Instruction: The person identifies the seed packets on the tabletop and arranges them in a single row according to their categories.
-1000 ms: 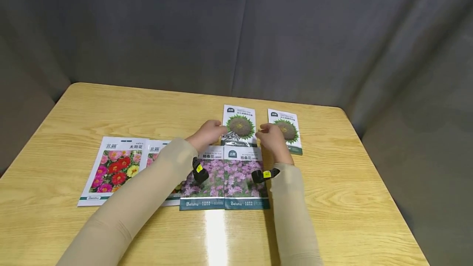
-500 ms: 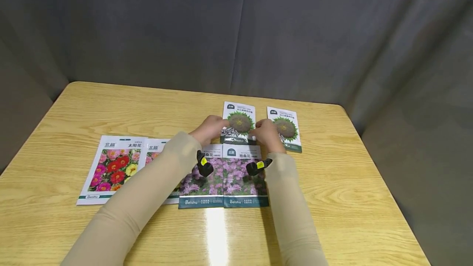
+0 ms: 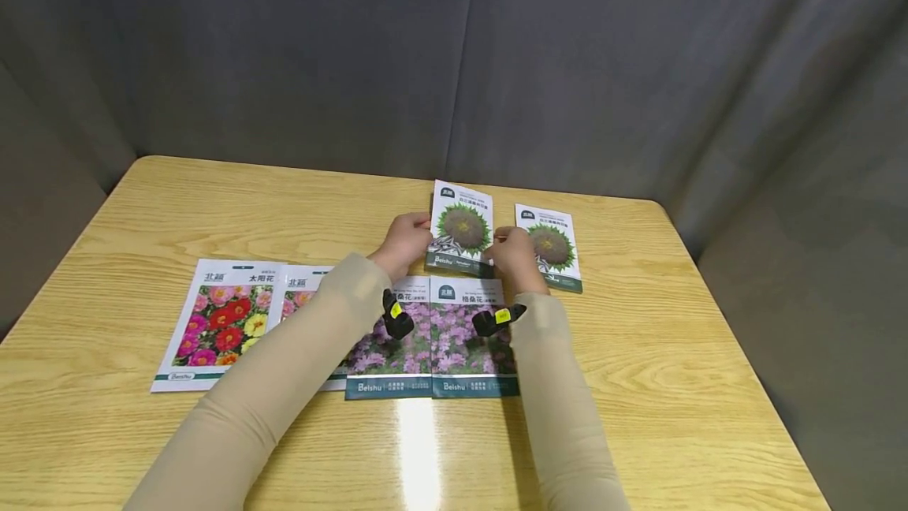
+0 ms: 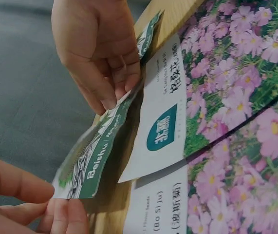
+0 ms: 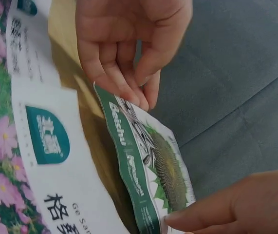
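In the head view my left hand (image 3: 404, 244) pinches the left edge of a white sunflower seed packet (image 3: 464, 229). At its lower right edge are the fingers of my right hand (image 3: 514, 255), and the right wrist view shows that thumb (image 5: 175, 219) on the packet's face. Printed with a sunflower head and a green band, the packet stands tilted, its lower edge just behind two purple-flower seed packets (image 3: 457, 345). A second sunflower seed packet (image 3: 556, 247) lies right of my right hand.
Two seed packets with red and yellow flowers (image 3: 227, 326) lie at the left, one partly hidden by my left sleeve (image 3: 284, 361). All lie on a wooden table (image 3: 674, 385), with a grey curtain (image 3: 298, 61) behind its far edge.
The sunflower packet between my hands has shifted slightly away from me and its top has tilted up. My right fingers have moved left to its edge. The other packets stay put.
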`<action>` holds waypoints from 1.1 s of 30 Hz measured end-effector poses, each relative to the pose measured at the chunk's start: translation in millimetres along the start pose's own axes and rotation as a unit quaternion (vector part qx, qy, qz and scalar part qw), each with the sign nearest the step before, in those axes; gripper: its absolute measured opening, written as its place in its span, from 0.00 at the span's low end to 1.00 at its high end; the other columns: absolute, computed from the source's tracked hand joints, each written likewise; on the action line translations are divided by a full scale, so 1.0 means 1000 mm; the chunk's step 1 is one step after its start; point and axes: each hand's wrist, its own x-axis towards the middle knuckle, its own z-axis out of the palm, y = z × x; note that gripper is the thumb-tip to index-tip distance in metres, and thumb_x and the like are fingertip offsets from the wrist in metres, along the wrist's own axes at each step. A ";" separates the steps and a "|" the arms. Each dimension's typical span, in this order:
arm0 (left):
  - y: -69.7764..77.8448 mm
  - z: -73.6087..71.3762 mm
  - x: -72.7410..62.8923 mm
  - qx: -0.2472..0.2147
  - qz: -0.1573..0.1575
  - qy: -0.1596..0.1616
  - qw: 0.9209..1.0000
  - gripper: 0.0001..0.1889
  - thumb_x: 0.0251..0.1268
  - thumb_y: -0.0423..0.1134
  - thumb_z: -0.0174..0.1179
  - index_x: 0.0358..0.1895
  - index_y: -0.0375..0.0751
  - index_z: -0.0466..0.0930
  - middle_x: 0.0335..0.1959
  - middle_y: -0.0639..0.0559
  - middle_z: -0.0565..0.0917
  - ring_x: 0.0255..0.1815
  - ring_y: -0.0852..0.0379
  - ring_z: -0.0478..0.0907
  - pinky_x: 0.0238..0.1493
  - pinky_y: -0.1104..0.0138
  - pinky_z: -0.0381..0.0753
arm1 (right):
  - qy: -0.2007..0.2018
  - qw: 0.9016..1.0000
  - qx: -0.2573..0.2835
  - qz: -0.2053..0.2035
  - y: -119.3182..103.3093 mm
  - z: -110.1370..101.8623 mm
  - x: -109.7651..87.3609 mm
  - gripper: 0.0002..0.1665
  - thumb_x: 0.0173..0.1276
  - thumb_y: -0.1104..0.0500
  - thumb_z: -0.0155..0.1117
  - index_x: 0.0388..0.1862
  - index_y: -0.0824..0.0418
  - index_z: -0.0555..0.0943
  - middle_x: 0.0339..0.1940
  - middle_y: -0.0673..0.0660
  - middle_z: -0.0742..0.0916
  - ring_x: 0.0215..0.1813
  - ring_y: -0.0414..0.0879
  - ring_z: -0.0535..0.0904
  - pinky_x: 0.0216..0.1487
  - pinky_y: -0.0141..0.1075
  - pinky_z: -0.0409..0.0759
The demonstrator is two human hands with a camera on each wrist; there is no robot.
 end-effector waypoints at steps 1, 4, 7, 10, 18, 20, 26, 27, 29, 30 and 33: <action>0.000 0.000 0.001 -0.002 0.007 0.004 1.000 0.32 0.68 0.22 0.43 0.77 0.30 0.58 0.74 0.38 0.67 0.64 0.49 0.69 0.50 0.67 0.74 | 0.001 1.000 0.014 -0.001 0.000 0.000 -0.001 0.35 0.66 0.73 0.62 0.73 0.72 0.69 0.66 0.71 0.77 0.51 0.58 0.79 0.53 0.47 0.80; 0.000 -0.001 0.000 -0.011 0.019 0.013 1.000 0.34 0.63 0.18 0.42 0.76 0.30 0.61 0.71 0.38 0.70 0.56 0.51 0.69 0.36 0.70 0.69 | 0.011 0.999 0.043 -0.009 0.000 0.000 -0.002 0.35 0.67 0.74 0.62 0.74 0.70 0.69 0.66 0.69 0.77 0.51 0.55 0.77 0.45 0.43 0.78; 0.001 -0.001 -0.002 -0.020 0.027 0.021 0.999 0.34 0.61 0.17 0.43 0.75 0.30 0.63 0.69 0.38 0.71 0.54 0.51 0.69 0.32 0.72 0.67 | 0.028 0.996 0.077 -0.020 -0.002 0.000 -0.005 0.34 0.68 0.74 0.60 0.73 0.67 0.70 0.66 0.67 0.76 0.55 0.57 0.77 0.40 0.41 0.76; 0.001 -0.002 -0.002 -0.033 0.039 0.037 0.998 0.35 0.59 0.16 0.44 0.74 0.30 0.64 0.67 0.38 0.72 0.55 0.50 0.70 0.31 0.74 0.68 | 0.045 0.994 0.095 -0.035 -0.004 0.000 -0.008 0.32 0.69 0.75 0.60 0.73 0.65 0.72 0.64 0.66 0.77 0.60 0.59 0.76 0.41 0.40 0.75; -0.003 -0.004 -0.004 -0.074 0.041 0.039 0.996 0.34 0.58 0.16 0.48 0.71 0.33 0.69 0.62 0.40 0.74 0.41 0.57 0.69 0.30 0.72 0.69 | 0.061 0.992 0.094 -0.059 -0.003 -0.003 -0.016 0.33 0.67 0.76 0.60 0.71 0.66 0.72 0.61 0.67 0.78 0.60 0.61 0.76 0.44 0.42 0.77; -0.003 -0.003 -0.004 -0.083 0.042 0.040 0.995 0.32 0.59 0.16 0.49 0.69 0.33 0.71 0.59 0.41 0.75 0.36 0.58 0.69 0.31 0.70 0.71 | 0.057 0.992 0.095 -0.059 -0.001 -0.005 -0.018 0.33 0.67 0.76 0.61 0.71 0.66 0.72 0.61 0.67 0.77 0.59 0.60 0.77 0.44 0.42 0.77; -0.002 0.000 -0.011 -0.102 0.053 0.039 0.993 0.26 0.60 0.18 0.53 0.64 0.33 0.72 0.51 0.44 0.76 0.32 0.57 0.70 0.31 0.68 0.73 | 0.044 0.992 0.096 -0.065 0.005 -0.016 -0.026 0.32 0.67 0.74 0.62 0.70 0.65 0.72 0.59 0.66 0.78 0.54 0.57 0.78 0.41 0.38 0.77; -0.002 0.001 -0.012 -0.105 0.054 0.035 0.992 0.26 0.61 0.18 0.54 0.64 0.33 0.72 0.51 0.44 0.75 0.33 0.57 0.71 0.31 0.68 0.74 | 0.044 0.992 0.094 -0.068 0.006 -0.018 -0.028 0.32 0.67 0.74 0.62 0.70 0.65 0.73 0.59 0.66 0.79 0.54 0.57 0.78 0.40 0.38 0.76; -0.001 0.000 -0.017 -0.107 0.058 0.024 0.992 0.25 0.63 0.19 0.55 0.64 0.33 0.71 0.52 0.43 0.75 0.32 0.57 0.71 0.31 0.69 0.73 | 0.044 0.992 0.092 -0.074 0.007 -0.023 -0.032 0.30 0.68 0.74 0.61 0.69 0.65 0.73 0.58 0.66 0.80 0.51 0.56 0.79 0.39 0.39 0.78; -0.001 0.000 -0.019 -0.107 0.060 0.018 0.992 0.24 0.64 0.20 0.55 0.64 0.34 0.71 0.51 0.43 0.75 0.33 0.57 0.71 0.32 0.68 0.74 | 0.044 0.992 0.093 -0.078 0.008 -0.025 -0.033 0.29 0.68 0.74 0.61 0.69 0.64 0.74 0.56 0.66 0.80 0.48 0.54 0.79 0.40 0.39 0.79; 0.000 0.002 -0.024 -0.108 0.068 0.004 0.992 0.22 0.66 0.21 0.55 0.63 0.33 0.71 0.50 0.43 0.74 0.32 0.56 0.71 0.32 0.67 0.73 | 0.043 0.990 0.101 -0.085 0.011 -0.033 -0.038 0.26 0.69 0.74 0.61 0.66 0.66 0.75 0.52 0.65 0.81 0.42 0.49 0.80 0.40 0.40 0.83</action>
